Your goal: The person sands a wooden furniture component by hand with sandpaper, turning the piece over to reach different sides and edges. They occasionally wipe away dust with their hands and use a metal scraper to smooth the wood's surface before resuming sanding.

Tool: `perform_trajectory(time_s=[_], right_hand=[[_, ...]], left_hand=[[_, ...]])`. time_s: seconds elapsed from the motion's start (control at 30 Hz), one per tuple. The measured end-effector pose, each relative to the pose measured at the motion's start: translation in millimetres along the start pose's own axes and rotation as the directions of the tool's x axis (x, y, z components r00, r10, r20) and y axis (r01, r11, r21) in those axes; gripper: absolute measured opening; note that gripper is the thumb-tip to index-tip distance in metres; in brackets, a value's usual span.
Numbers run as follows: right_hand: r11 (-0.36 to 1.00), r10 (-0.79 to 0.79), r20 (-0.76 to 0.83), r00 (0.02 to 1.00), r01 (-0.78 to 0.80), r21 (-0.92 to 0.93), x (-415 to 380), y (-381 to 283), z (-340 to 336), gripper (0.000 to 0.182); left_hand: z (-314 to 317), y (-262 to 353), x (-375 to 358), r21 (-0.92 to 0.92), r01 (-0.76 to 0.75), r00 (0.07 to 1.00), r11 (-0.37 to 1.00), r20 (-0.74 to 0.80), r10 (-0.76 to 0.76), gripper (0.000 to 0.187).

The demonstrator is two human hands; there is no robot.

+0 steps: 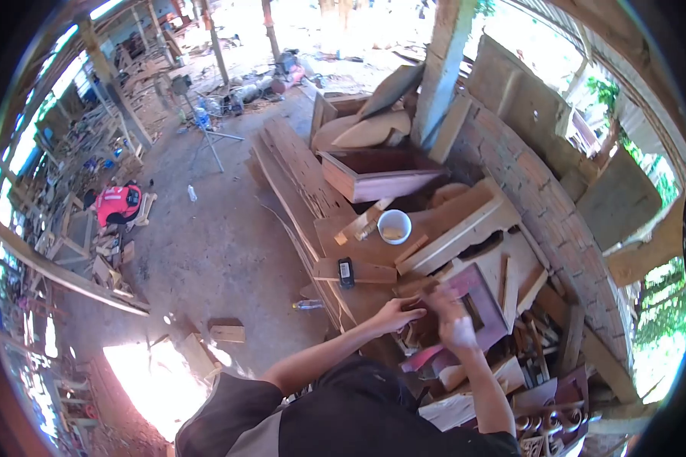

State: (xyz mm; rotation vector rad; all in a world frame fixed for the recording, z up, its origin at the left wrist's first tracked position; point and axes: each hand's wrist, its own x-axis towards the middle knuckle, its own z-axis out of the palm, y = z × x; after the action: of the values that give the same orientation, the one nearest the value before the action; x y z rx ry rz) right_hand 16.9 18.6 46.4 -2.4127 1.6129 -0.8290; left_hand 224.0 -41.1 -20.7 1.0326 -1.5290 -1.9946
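Note:
A wooden frame [493,311] with purple-pink faces and a rectangular opening lies tilted in front of me, on top of other wood pieces. My left hand [397,314] is at its left side, thumb and fingers brought together; what they pinch is too small to make out. Over the frame's upper part is my right hand [448,311], smeared by motion, with its fingers blurred. Just beyond the hands, a dark box-shaped item with a white label [346,272] rests on a short board [373,273]. A white bucket [394,226] with something pale inside stands farther back.
Long planks [297,179] run along the left of the work surface. An open wooden drawer [381,183] and curved boards sit behind the bucket. A brick wall [545,183] borders the right. Scrap wood fills the lower right. On the floor are a red-and-black bag [120,204] and a bottle [192,193].

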Motion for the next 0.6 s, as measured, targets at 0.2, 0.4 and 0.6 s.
perform_trajectory(time_s=[0.2,0.4,0.6], right_hand=[[0.976,0.068,0.049,0.996,-0.057,-0.209,3,-2,-3,0.045],[0.907,0.39,-0.035,0.92,-0.391,-0.156,2,28,-16,0.047],[0.994,0.071,0.227,0.971,-0.05,-0.099,-10,20,-17,0.046]], left_hand=[[4,29,-15,0.069,-0.02,0.999,0.997,-0.039,0.022,0.073],[14,-11,18,0.082,-0.101,0.988,0.991,-0.105,0.109,0.074],[12,8,-1,0.088,-0.024,0.996,0.996,-0.081,0.032,0.076]])
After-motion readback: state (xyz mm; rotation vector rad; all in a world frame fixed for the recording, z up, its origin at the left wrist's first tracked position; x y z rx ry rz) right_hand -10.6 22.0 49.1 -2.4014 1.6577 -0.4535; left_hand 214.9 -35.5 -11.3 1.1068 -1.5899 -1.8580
